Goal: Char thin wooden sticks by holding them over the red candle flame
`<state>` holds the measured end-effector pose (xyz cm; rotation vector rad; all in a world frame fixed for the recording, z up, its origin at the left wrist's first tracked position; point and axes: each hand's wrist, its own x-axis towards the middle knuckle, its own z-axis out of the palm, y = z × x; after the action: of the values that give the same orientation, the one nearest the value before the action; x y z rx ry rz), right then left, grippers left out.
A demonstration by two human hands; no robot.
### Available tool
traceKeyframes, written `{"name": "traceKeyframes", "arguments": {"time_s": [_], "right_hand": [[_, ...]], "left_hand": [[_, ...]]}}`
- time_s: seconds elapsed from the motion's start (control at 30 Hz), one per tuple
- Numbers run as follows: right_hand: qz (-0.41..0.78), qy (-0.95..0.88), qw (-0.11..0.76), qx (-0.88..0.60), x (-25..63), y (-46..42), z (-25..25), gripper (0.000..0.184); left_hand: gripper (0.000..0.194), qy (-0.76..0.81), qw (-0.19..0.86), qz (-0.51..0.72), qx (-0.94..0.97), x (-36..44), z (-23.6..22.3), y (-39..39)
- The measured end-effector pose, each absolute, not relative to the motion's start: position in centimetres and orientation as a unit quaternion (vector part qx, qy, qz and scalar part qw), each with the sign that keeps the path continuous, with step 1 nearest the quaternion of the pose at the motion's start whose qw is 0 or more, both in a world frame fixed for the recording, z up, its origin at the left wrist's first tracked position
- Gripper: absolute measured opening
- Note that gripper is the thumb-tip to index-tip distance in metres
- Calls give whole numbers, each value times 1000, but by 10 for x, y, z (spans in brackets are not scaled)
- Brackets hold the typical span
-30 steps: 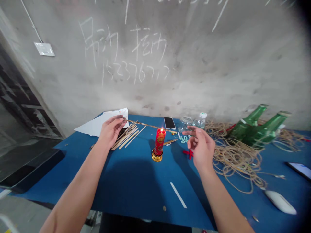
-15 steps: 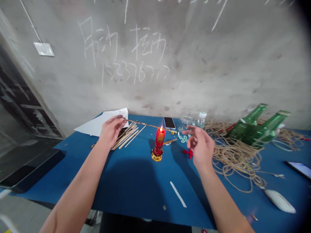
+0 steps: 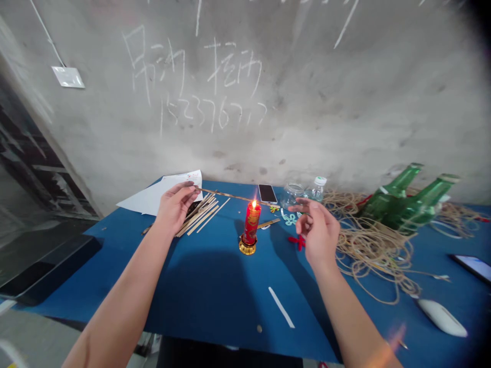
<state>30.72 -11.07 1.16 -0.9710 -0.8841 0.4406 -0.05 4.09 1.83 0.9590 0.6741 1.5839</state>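
Evidently the left grip (image 3: 174, 208) is clenched on a thin bamboo strip (image 3: 226, 195), held out level so its far end reaches the flame of a red candle (image 3: 252, 223). A pile of similar strips (image 3: 197, 217) lies just under that grip, while the released right grip (image 3: 316, 235) hovers open beyond the candle, above the blue tabletop (image 3: 199, 286).

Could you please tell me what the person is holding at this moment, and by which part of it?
The left hand holds a thin wooden strip by one end; the right hand holds nothing.
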Motion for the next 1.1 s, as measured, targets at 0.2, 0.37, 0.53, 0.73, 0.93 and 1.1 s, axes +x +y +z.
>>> {"name": "traceKeyframes", "arguments": {"time_s": [0.2,0.37,0.53,0.73,0.93,1.1], "right_hand": [[203,-405,771,-448,306,-111,13,34],[203,-406,771,-447,306,-111,13,34],[199,-406,772,-447,305,-111,13,35],[198,-407,768,-453,306,-111,13,35],[193,-409,767,-455,306,-111,13,38],[195,-408,768,-453,306,-112,14,39]], "left_hand": [[27,287,554,668,405,2,22,37],[26,286,559,668,400,6,24,33],[27,280,567,661,403,7,21,33],[26,284,568,658,405,10,21,31],[27,286,574,652,404,15,22,27],[24,286,579,647,405,17,20,28]]}}
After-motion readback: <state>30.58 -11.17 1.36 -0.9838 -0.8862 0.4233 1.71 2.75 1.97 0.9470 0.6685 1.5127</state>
